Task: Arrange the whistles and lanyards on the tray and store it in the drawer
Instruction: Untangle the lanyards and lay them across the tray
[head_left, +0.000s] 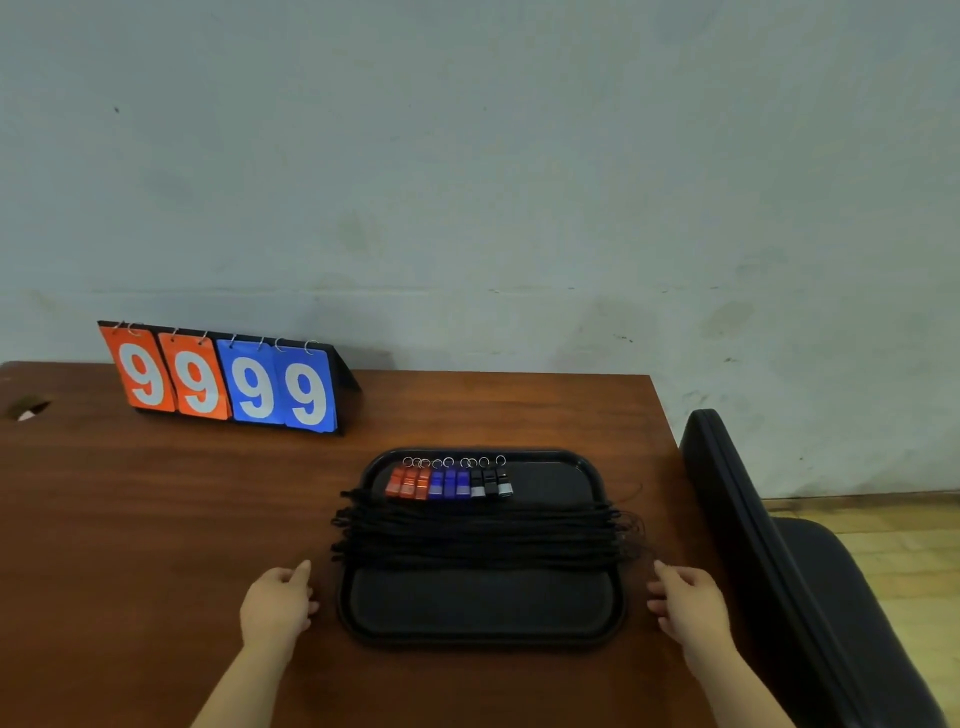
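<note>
View from a head-worn camera looking down at a brown wooden desk (156, 519) set against a pale, scuffed wall (519, 156). A black oblong tray (480, 642) lies flat on the desk, towards its right end. Along the tray's far edge is a tidy row of whistles (449, 483), side by side and touching: three orange on the left, three blue in the middle, three black on the right, each with a small metal ring pointing away from the viewer. A thick bundle of black lanyards (478, 535) lies straight across the middle of the tray, its ends overhanging both side rims. The near part of the tray is bare. The left hand (278, 605) sits just beside the tray's near left corner and the right hand (688, 608) just beside its near right corner. Each hand's grip is loose, fingers gently curved towards the tray, holding nothing; whether the fingertips touch the rim cannot be told. At the back left of the desk stands a flip scoreboard (223, 382) showing two orange nines and two blue nines. A black padded chair (779, 571) stands to the right, over a wooden floor (893, 545).
</note>
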